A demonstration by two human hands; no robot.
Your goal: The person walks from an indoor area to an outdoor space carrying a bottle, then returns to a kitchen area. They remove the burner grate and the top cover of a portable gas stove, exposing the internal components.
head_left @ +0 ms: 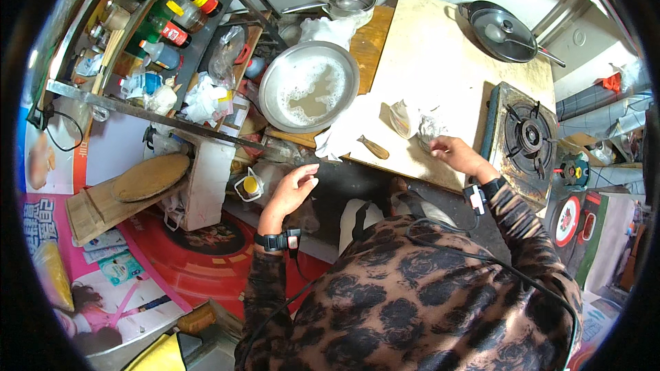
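Note:
My left hand (pixel 292 191) hangs in the air in front of the table, fingers loosely stretched, holding nothing. Over the table's front edge is my right hand (pixel 459 156), its fingers bent and apart with nothing visible between them. Just beyond its fingertips lies a crumpled, shiny, see-through thing (pixel 431 124); whether they touch I cannot tell. Beside that is a pale, folded, yellowish piece (pixel 401 119) of unclear kind. A brown wooden handle (pixel 373 147) lies near the edge; what it belongs to is lost in glare. White plastic or cloth (pixel 342 130) drapes over the edge.
A large metal basin (pixel 309 87) of foamy, murky water stands at the left. A gas stove (pixel 526 134) is on the right, a lidded black pan (pixel 502 31) behind. Bottles (pixel 168 31) crowd the left shelf. A round wooden board (pixel 150 177) lies lower left.

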